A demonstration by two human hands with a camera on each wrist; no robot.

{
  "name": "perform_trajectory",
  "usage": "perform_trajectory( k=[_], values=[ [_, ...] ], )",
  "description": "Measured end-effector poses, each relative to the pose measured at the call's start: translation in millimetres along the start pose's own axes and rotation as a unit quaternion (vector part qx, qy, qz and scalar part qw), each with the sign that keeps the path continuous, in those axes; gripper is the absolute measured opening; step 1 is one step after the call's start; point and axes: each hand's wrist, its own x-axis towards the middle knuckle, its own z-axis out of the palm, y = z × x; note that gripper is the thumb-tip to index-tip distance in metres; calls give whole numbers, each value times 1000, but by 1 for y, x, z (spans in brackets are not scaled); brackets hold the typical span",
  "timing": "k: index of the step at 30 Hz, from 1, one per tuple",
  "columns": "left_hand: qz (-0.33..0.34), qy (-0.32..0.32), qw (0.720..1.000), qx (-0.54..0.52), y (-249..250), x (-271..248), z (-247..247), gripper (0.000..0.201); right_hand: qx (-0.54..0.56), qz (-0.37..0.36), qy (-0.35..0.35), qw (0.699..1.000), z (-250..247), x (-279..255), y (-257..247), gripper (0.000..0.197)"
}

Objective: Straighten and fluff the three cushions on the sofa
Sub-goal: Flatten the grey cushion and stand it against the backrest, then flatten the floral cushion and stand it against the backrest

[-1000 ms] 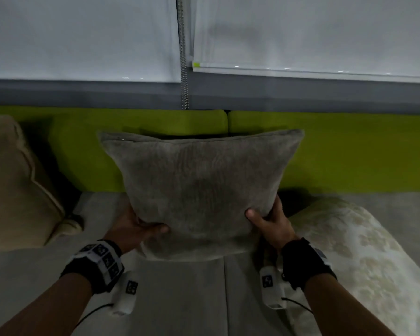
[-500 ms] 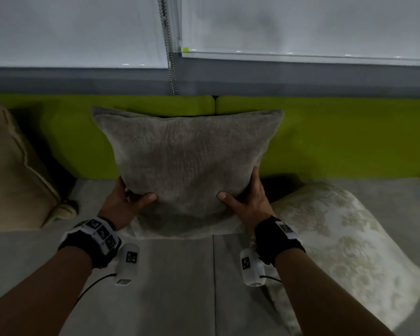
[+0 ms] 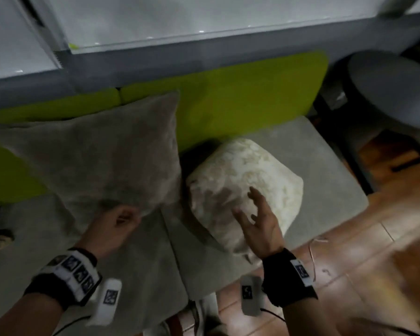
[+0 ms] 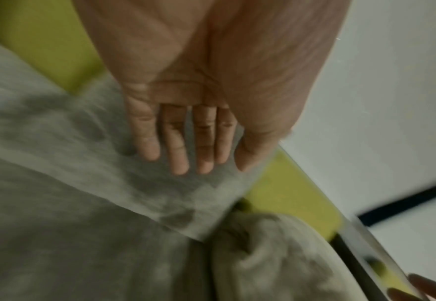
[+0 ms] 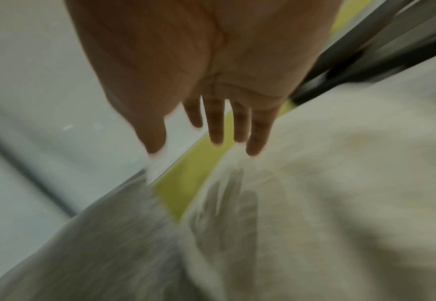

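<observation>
Lying under the hands [image 3: 258, 224], seemingly untouched: cream cushion [image 3: 243, 175], grey cushion [image 3: 95, 161].

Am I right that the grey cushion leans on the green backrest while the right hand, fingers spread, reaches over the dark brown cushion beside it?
Not quite: the cushion under the right hand is cream-white, as the head view shows. The grey cushion does lean on the green backrest.

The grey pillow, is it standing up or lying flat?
Standing up. The grey pillow leans against the green sofa back, its bottom edge on the seat.
</observation>
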Motion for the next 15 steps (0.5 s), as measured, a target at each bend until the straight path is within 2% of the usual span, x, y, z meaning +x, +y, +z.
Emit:
perform_trajectory(
  k=[4,8,12,15],
  values=[
    [73,-34,996,28,55,19,43,16,44,62,121,990,-48,-26,36,70],
    [103,-50,991,61,114,51,82,22,-4,117,169,979,-73,-20,83,72],
    [115,6,981,157,154,82,116,43,-12,146,169,975,-82,0,118,77],
    [54,27,985,163,173,105,140,76,36,182,140,973,-79,17,145,92]
  ],
)
